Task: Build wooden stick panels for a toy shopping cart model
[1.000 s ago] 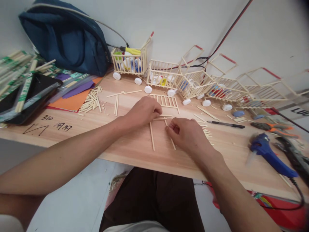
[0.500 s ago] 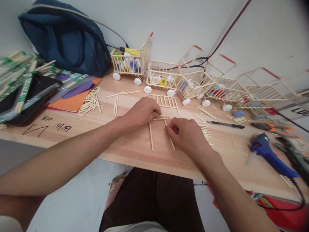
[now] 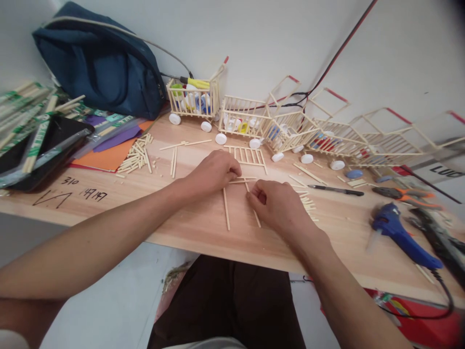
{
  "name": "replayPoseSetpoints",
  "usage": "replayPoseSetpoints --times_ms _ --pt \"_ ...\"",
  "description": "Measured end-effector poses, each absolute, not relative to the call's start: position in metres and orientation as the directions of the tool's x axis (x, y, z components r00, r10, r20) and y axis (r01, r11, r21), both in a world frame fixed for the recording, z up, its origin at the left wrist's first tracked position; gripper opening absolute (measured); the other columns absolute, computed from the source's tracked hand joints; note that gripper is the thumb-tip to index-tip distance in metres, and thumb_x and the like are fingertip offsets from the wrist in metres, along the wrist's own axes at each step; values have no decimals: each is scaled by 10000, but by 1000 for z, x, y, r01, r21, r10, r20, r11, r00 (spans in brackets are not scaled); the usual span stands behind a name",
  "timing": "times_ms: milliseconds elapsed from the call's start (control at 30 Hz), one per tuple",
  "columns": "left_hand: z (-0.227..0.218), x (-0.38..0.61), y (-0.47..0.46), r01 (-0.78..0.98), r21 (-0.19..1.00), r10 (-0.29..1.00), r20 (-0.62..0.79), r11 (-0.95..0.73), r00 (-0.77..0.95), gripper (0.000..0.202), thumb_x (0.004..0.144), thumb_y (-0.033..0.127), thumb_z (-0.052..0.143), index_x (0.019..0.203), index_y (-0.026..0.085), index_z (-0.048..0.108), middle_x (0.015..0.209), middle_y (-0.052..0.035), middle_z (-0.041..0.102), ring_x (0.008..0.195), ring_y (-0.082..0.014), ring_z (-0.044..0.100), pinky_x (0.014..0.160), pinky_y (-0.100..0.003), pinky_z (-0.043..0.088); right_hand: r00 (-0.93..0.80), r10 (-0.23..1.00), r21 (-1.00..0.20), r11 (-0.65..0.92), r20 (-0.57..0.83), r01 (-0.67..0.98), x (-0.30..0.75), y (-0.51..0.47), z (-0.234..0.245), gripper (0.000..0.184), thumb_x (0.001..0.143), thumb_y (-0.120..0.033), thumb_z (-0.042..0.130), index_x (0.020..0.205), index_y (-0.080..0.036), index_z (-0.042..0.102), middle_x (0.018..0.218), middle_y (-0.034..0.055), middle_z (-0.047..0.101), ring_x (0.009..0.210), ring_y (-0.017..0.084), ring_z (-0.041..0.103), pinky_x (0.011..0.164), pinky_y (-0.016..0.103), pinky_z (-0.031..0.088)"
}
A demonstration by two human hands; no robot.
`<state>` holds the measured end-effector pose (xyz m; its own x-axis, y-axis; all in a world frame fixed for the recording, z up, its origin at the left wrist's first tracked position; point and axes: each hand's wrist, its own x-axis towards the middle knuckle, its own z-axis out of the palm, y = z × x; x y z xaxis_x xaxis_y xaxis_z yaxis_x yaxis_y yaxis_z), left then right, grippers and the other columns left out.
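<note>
My left hand (image 3: 214,170) rests knuckles-up on the wooden table (image 3: 189,223), its curled fingers pressing down on thin wooden sticks (image 3: 240,180) laid crosswise. My right hand (image 3: 278,203) is closed in a pinch on a long stick (image 3: 254,213) that runs toward the table's near edge. A second long stick (image 3: 226,208) lies parallel to it on the left. Just beyond my hands lies a flat ladder-like stick panel (image 3: 249,155).
A row of stick-built carts with white wheels (image 3: 254,118) lines the wall. A blue bag (image 3: 98,63) sits far left beside chopstick packets (image 3: 25,121) and coloured paper (image 3: 109,152). A blue glue gun (image 3: 399,232), pliers (image 3: 403,194) and a pen (image 3: 336,190) lie right. Loose sticks (image 3: 136,155) are piled left.
Both hands stay on the sticks with almost no movement. The view has tilted slightly, shifting everything a little down in the picture.
</note>
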<state>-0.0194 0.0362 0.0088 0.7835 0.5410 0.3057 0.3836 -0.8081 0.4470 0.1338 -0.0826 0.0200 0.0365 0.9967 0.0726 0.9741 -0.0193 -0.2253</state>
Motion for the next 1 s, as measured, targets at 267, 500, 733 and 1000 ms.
replayPoseSetpoints --times_ms 267,500,733,1000 --pt "15 -18 30 362 480 555 357 -799 751 143 730 82 588 688 170 692 729 -15 691 774 -162 590 778 -295 424 36 997 -214 -19 75 977 134 -83 20 185 824 -231 538 642 -197 535 625 -8 594 577 139 452 599 281 231" --pt "16 -19 34 383 459 561 357 -802 747 173 767 115 560 694 169 707 716 -22 690 739 -157 585 741 -291 410 43 997 -216 -27 67 976 134 -84 20 171 822 -227 539 653 -197 546 632 -8 604 575 137 459 600 282 232" --pt "23 -21 38 377 496 580 360 -782 731 108 758 174 615 691 167 700 688 -2 678 684 -133 573 684 -271 395 33 997 -197 -18 73 980 135 -84 19 180 828 -234 538 651 -198 536 647 1 612 586 146 473 602 279 237" --pt "9 -16 21 407 256 472 301 -877 828 113 792 171 574 731 150 667 806 -78 661 858 -216 537 735 -333 395 24 998 -170 -14 58 985 133 -84 21 182 850 -251 523 679 -200 558 688 22 636 639 173 522 620 288 264"
